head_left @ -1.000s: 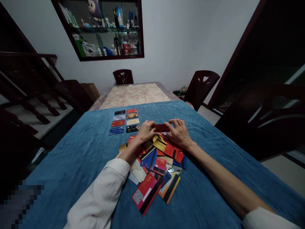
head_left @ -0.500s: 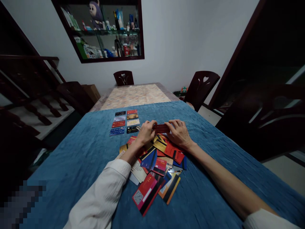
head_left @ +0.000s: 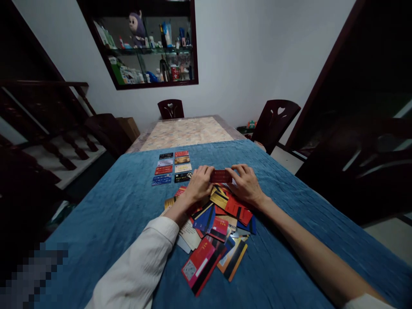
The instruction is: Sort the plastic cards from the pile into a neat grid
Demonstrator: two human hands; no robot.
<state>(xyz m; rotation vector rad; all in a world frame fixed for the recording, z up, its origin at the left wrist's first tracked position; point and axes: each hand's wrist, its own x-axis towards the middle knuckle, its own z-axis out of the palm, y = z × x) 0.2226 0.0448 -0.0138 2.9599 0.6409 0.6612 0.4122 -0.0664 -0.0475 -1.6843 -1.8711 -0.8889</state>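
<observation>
Pile hazard: the loose, overlapping pile of cards (head_left: 219,227) lies at 6 o'clock from the dark red card (head_left: 221,176); if the left hand (head_left: 201,183) drops, its wrist, which crosses over the pile's left part, would probably drag several out of place. Layout hazard: the grid of eight cards (head_left: 164,170) at 10 o'clock has its nearest corner just beside that hand — a sideways swing could skew it. Grip hazard: the left hand and right hand (head_left: 247,183) pinch the dark red card at its ends; unequal pressure could flex it or let it fall.

Surface: the tabletop (head_left: 189,131) carries a creased blue cloth (head_left: 103,214); its far end, 12 o'clock, is pale and patterned. Room: white wall (head_left: 257,51) beyond, shelf recess (head_left: 157,86) at 11 o'clock — chair (head_left: 273,128) at 1 o'clock.
</observation>
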